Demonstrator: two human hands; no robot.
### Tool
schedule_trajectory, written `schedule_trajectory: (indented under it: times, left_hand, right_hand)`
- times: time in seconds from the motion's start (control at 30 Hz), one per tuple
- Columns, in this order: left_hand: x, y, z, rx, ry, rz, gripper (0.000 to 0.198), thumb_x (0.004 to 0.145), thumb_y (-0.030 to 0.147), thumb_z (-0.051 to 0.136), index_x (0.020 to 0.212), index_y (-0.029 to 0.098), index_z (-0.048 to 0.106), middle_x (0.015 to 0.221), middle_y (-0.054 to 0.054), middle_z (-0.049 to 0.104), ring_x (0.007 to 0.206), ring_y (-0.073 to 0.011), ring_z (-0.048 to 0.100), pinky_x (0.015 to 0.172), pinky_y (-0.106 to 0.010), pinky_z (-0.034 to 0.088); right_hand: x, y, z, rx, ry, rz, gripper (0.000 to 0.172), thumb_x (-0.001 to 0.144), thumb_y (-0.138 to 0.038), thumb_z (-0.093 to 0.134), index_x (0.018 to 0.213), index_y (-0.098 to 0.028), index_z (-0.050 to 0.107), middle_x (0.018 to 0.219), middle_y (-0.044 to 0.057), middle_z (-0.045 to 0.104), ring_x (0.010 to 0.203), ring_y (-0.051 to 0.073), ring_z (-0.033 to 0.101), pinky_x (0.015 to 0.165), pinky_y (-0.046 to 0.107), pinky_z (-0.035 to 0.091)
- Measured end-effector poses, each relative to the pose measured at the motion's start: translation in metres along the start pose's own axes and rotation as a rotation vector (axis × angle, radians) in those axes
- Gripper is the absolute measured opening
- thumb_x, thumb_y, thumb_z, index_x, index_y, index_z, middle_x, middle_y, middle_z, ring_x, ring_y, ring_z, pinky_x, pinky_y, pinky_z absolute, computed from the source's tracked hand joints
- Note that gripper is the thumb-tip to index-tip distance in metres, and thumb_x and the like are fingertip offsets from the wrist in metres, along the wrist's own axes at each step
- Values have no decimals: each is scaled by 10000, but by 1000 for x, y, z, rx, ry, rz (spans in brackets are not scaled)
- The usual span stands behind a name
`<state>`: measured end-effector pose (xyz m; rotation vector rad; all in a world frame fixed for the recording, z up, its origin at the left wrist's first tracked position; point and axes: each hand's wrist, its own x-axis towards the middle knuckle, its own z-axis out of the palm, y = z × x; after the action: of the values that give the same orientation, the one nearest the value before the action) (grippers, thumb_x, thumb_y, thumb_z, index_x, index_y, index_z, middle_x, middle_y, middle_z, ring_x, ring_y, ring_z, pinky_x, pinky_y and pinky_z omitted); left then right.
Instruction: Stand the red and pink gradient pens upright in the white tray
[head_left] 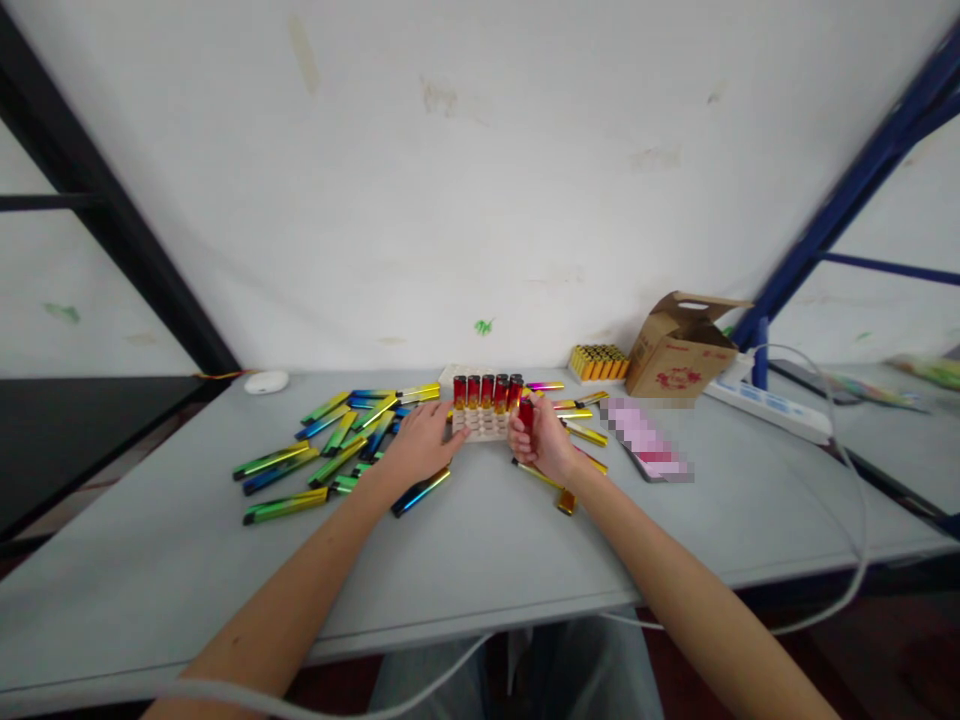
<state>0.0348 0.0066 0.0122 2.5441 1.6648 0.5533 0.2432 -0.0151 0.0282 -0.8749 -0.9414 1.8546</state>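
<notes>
Landmark: a pale, gridded plastic lighter tray (480, 428) sits mid-desk on the grey desk (480, 540), between both hands.
Tray contents: five red-bodied lighters with dark tops (486, 389) stand upright in the tray's back row; the front rows of slots show bare.
Right hand (546, 445): at the tray's right edge, grip clenched around one more red lighter (526, 412), held upright just beside the last one in the row.
Left hand (421, 445): lies palm down on the desk, touching the tray's left edge, fingers flat, grasping nothing.
Left of the tray: a loose scatter of slim green-to-blue metallic lighters (330, 450), more than a dozen, lying flat; the exact count is blurred. One blue-gold lighter (421, 491) lies just below the left hand.
Right of the tray: about six gold-and-pink metallic lighters (585, 433) lying flat around the right hand.
Behind the tray, to the right: a packed block of yellow lighters (598, 362), and next to it one open brown cardboard box (681, 352).
Further right: one white power strip (769, 408).
Far left of the tray: one small white oval object (266, 382) by the wall.
</notes>
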Motion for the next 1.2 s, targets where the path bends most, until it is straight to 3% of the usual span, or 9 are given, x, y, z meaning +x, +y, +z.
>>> schedule_trajectory:
  times: [0.17,0.3,0.5,0.6,0.77,0.97,1.2]
  left_hand:
    - [0,0,2,23,-12,-12,500,919,445,440,1292,116,495,1281,-176,573,1226,-300,507,1050,-411,367]
    - [0,0,2,15,-24,-15,481,926,452,422,1261,122,526,1287,-176,569,1229,-301,502,1046,-416,371]
    - [0,-1,3,1,-4,-8,454,921,446,434,1228,131,549,1274,-176,578,1226,-310,501,1036,-445,380]
    - [0,-1,4,-1,-6,-6,449,923,441,436,1225,129,548,1261,-174,581,1223,-307,503,1035,-441,382]
    - [0,-1,4,21,-13,-10,444,929,441,429,1226,130,538,1256,-176,582,1225,-313,501,1032,-438,384]
    - [0,-1,4,40,-21,0,465,933,443,422,1242,111,526,1259,-182,578,1209,-311,508,1035,-433,379]
    - [1,-3,6,49,-22,8,467,935,445,409,1236,107,524,1248,-182,578,1220,-302,499,1043,-419,366]
  right_hand:
    - [-4,-1,5,49,-26,-163,442,820,-641,412,737,-209,463,513,-62,377,408,80,302,375,178,187]
    - [0,3,5,35,-7,-283,285,764,-485,582,840,-219,517,649,-24,522,513,114,461,419,204,311]
    - [10,12,-4,-257,113,-531,318,795,-538,616,845,-224,599,807,18,618,754,171,575,678,292,467]
    - [5,8,-6,-587,154,-715,275,855,-479,581,901,-218,651,949,45,654,906,198,581,839,344,460]
    - [-1,1,-7,-1030,242,-994,176,868,-296,608,1003,-223,694,966,51,697,955,215,591,917,396,438]
    - [10,10,-14,-1217,389,-1115,188,832,-202,631,995,-239,717,983,67,696,1020,242,583,919,418,474]
    - [17,11,-14,-1328,385,-1141,173,842,-200,627,986,-245,711,979,60,681,1062,248,554,955,436,465]
